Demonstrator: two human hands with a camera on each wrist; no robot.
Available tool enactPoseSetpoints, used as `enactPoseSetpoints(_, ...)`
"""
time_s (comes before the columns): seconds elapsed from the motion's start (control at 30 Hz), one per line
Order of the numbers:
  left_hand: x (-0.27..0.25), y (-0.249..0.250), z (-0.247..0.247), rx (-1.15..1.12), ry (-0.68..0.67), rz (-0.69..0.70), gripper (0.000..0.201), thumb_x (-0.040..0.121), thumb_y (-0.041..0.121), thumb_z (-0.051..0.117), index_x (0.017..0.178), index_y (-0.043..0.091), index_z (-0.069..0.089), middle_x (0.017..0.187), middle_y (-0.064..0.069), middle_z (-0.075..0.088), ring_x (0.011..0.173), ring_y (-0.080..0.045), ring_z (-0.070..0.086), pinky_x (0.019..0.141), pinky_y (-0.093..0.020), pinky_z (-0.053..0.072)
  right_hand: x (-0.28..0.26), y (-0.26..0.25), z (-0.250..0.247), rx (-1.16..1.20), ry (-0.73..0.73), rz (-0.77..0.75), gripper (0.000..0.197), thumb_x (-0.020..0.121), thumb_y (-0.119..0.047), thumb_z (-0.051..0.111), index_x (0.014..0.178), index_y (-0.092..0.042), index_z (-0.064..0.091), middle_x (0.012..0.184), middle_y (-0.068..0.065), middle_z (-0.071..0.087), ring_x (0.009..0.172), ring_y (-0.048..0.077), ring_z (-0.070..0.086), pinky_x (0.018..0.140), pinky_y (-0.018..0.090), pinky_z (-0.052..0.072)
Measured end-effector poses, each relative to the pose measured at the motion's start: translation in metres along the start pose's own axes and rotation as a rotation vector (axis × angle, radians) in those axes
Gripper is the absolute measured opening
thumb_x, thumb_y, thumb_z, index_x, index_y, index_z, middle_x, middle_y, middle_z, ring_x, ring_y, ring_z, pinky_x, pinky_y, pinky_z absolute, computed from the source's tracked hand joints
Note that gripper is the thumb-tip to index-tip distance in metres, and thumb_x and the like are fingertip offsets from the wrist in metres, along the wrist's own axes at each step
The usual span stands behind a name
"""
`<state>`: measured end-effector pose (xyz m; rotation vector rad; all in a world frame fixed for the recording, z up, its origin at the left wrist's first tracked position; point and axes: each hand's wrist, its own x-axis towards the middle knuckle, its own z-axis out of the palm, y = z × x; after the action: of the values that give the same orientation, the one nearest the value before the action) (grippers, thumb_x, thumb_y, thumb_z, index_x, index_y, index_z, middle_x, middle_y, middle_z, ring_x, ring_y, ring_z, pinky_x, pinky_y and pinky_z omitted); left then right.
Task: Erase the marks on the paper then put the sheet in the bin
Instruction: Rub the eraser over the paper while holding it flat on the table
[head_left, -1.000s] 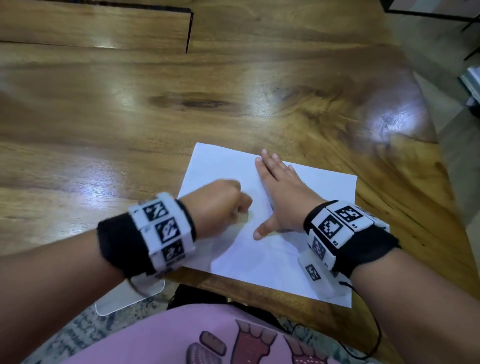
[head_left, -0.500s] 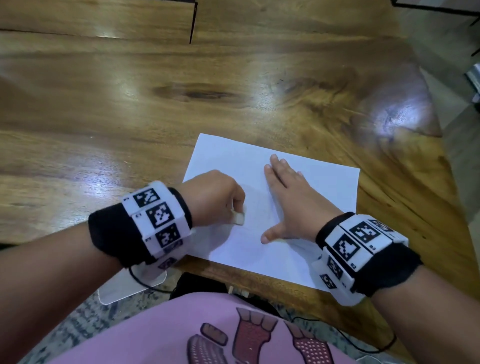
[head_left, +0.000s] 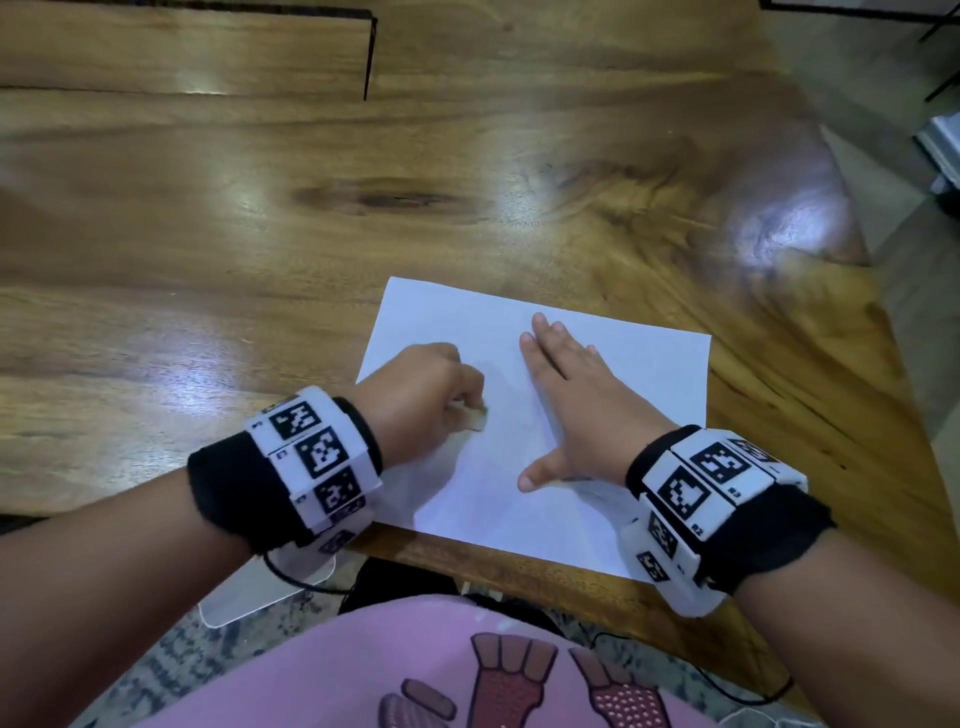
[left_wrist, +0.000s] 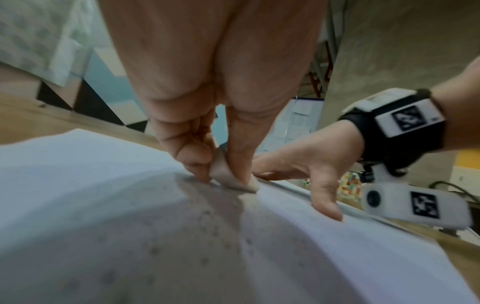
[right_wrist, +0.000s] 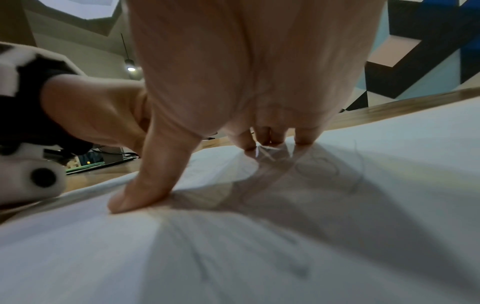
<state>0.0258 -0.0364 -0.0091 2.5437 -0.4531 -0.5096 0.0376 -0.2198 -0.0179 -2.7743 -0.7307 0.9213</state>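
Note:
A white sheet of paper lies on the wooden table near its front edge. My left hand pinches a small pale eraser and presses it onto the sheet's left half; the left wrist view shows the eraser between thumb and fingers, with eraser crumbs on the paper. My right hand lies flat on the sheet's middle, fingers straight, thumb spread. Faint pencil marks show on the paper under my right hand.
The table's front edge runs just below the sheet. A white flat object sits below the table at the lower left. Cables trail from my wrists. No bin is in view.
My left hand has rubbed the eraser back and forth over the sheet's left half. My right hand stays flat on the paper. The head view has shifted slightly.

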Motion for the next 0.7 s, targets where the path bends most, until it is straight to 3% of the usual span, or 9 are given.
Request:
enactPoseSetpoints(0.07,-0.003,-0.001,0.003,0.007,-0.009,0.016,0.01,0.081,0.021,0.062,0.081,0.012,0.067,0.083,-0.005,0.052,0.081,-0.025,0.057,0.068,-0.024,0.035,0.0,0.0,-0.001,-0.002,0.0,0.003,0.135,0.065,-0.059,0.075,0.148,-0.011,-0.021,0.151,0.003,-0.035,0.141,0.016,-0.028,0.117,0.033,-0.011)
enactPoseSetpoints(0.23,-0.027,0.001,0.007,-0.009,-0.202,0.067,0.009,0.081,0.018,0.061,0.083,0.016,0.069,0.087,-0.003,0.055,0.08,-0.017,0.054,0.072,-0.024,0.039,-0.001,-0.002,-0.001,-0.006,-0.005,0.007,0.135,0.065,-0.059,0.075,0.148,-0.011,-0.021,0.152,0.004,-0.035,0.141,0.016,-0.028,0.119,0.036,-0.009)
enactPoseSetpoints(0.4,0.004,0.003,0.003,0.004,-0.028,0.004,0.009,0.081,0.02,0.06,0.082,0.012,0.065,0.083,-0.002,0.049,0.08,-0.022,0.053,0.065,-0.022,0.028,-0.001,-0.001,-0.001,-0.008,-0.005,0.006,0.135,0.065,-0.059,0.074,0.147,-0.012,-0.021,0.151,0.004,-0.035,0.141,0.017,-0.028,0.118,0.035,-0.01)
enactPoseSetpoints(0.57,-0.028,0.001,0.013,-0.017,-0.193,0.105,0.01,0.082,0.017,0.058,0.082,0.016,0.068,0.087,-0.005,0.055,0.079,-0.02,0.056,0.074,-0.028,0.043,-0.001,-0.002,-0.002,0.004,-0.005,0.008,0.135,0.065,-0.058,0.075,0.147,-0.012,-0.021,0.151,0.003,-0.035,0.141,0.016,-0.028,0.118,0.034,-0.01)
enactPoseSetpoints(0.7,-0.005,0.002,0.005,0.01,-0.044,0.057,0.009,0.082,0.016,0.058,0.082,0.013,0.066,0.084,-0.002,0.049,0.078,-0.023,0.054,0.061,-0.021,0.031,-0.002,-0.002,-0.002,0.01,-0.005,0.007,0.134,0.066,-0.057,0.076,0.147,-0.012,-0.021,0.151,0.003,-0.035,0.141,0.016,-0.028,0.117,0.033,-0.012)
